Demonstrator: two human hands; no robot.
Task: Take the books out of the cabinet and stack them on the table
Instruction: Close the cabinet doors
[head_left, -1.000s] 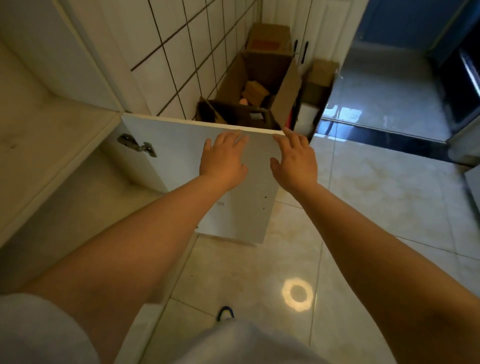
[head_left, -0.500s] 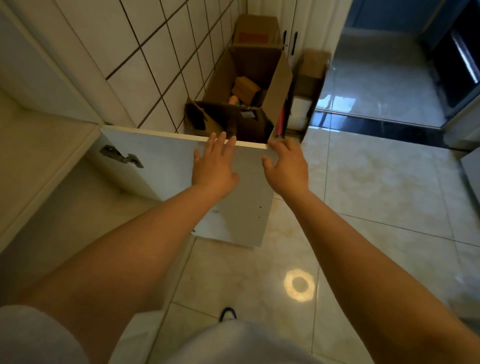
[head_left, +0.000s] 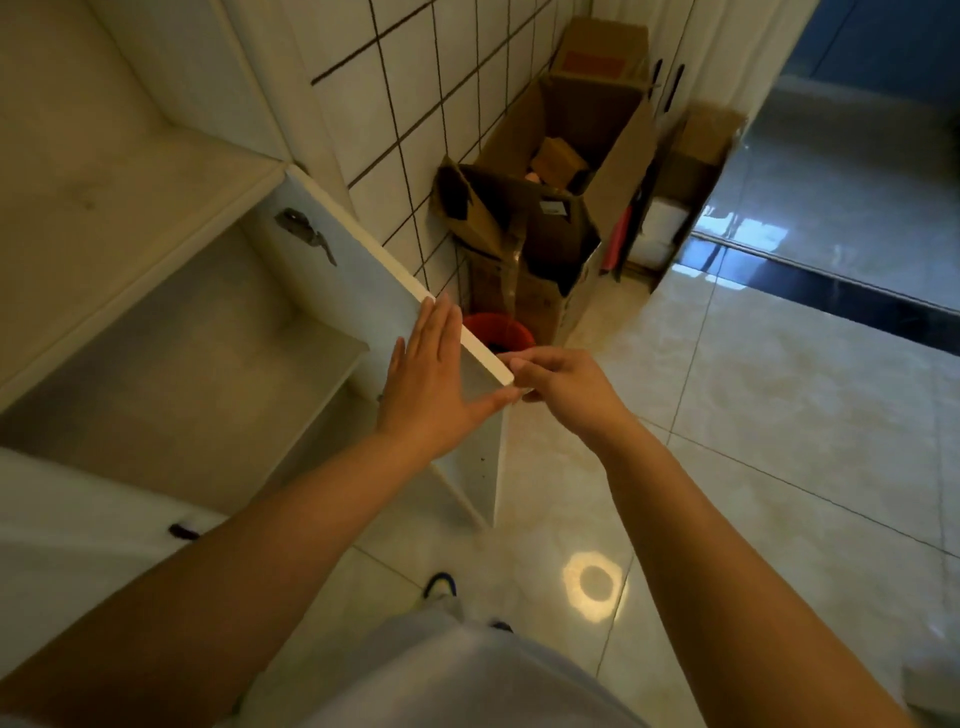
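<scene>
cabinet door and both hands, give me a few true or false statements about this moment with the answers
1. The cabinet door is open. True.
2. The left hand lies flat with straight fingers against the inner face of the door. True.
3. The right hand hangs free, away from the door. False: its fingers pinch the door's outer top corner.
4. Books are stacked on the cabinet shelf. False: no books show in the part of the cabinet that is visible.
5. A red bucket sits on the floor just behind the door edge. True.
6. The cardboard box by the tiled wall is taped shut. False: its flaps are open.
</scene>
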